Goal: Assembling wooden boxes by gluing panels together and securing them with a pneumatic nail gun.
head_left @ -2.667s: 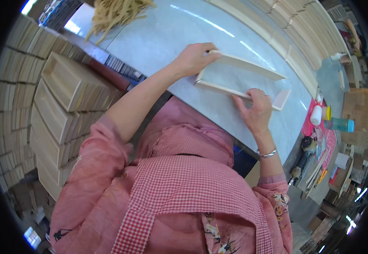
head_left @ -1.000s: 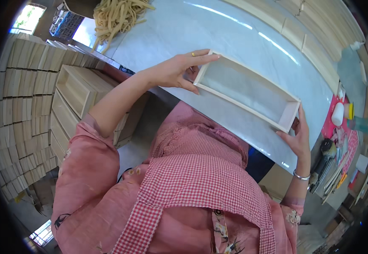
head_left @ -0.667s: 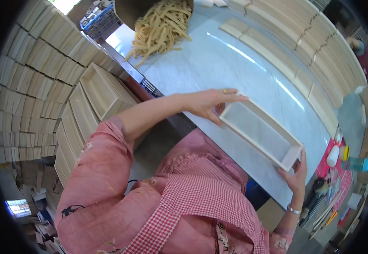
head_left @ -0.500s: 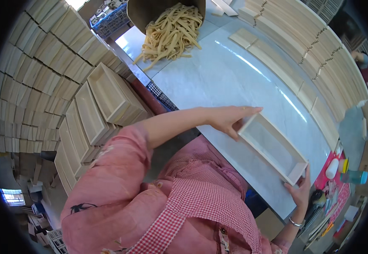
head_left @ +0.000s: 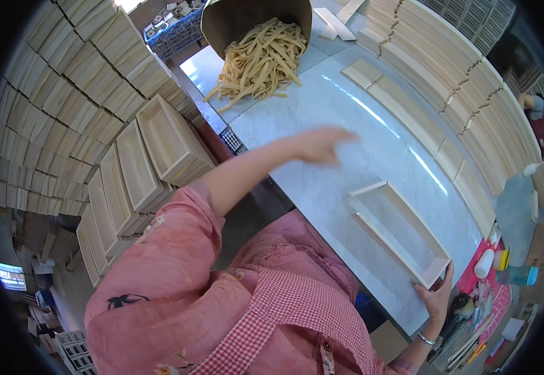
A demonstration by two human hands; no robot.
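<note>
The long, open rectangular frame of pale thin wood (head_left: pixel 406 230) lies on the near right part of the glossy white marble-look table (head_left: pixel 322 103), slanting from far left to near right. The bare right hand with a silver bangle (head_left: pixel 436 297) has its fingers and thumb closed around the frame's right end. The bare left hand (head_left: pixel 325 145) is over the table, well apart from the frame and the right hand; it is blurred, so whether the fingers hold anything cannot be told. Assembly, as judged: both long sides and the right end appear joined, and the far left corner appears to meet; the near left corner shows a gap, so closing it seems to be left. Beyond, a tangled heap of flat tan strips (head_left: pixel 262 59) spills from a brown open-mouthed bin (head_left: pixel 217 28). Flat pale wooden slats (head_left: pixel 403 111) lie in a row at far right. At left, stacked shallow pale wooden trays (head_left: pixel 171 140) look complete, judging by their closed corners.
</note>
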